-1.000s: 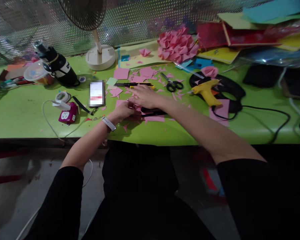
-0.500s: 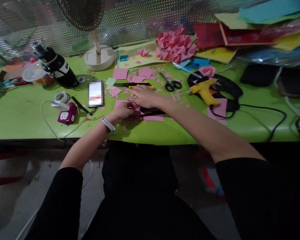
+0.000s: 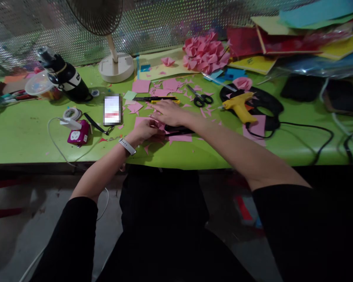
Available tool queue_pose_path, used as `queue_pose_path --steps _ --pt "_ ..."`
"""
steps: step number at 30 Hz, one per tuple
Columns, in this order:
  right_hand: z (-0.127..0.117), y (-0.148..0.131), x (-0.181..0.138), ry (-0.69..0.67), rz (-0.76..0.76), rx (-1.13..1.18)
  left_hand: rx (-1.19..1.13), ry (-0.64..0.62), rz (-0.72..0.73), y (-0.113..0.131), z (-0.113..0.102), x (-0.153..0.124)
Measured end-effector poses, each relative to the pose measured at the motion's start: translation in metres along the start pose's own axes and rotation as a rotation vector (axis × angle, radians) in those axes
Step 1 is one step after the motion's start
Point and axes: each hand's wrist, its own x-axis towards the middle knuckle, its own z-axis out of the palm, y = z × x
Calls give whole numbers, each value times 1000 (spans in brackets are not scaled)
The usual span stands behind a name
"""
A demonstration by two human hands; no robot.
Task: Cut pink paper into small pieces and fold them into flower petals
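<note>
2 hands: left hand [image 3: 144, 131], right hand [image 3: 169, 111] | pink paper [image 3: 181, 138] mostly hidden beneath

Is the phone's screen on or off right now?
On. The phone lies face up on the green table, its screen glowing white with a red band across it.

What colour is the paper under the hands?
Pink. The paper shows best in the head view.
</note>
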Motion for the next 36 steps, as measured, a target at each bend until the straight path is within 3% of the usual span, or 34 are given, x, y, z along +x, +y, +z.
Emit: queue_pose_path --steps 36 --pt "1 3 1 34 -60 5 -22 -18 8 0 -1 -4"
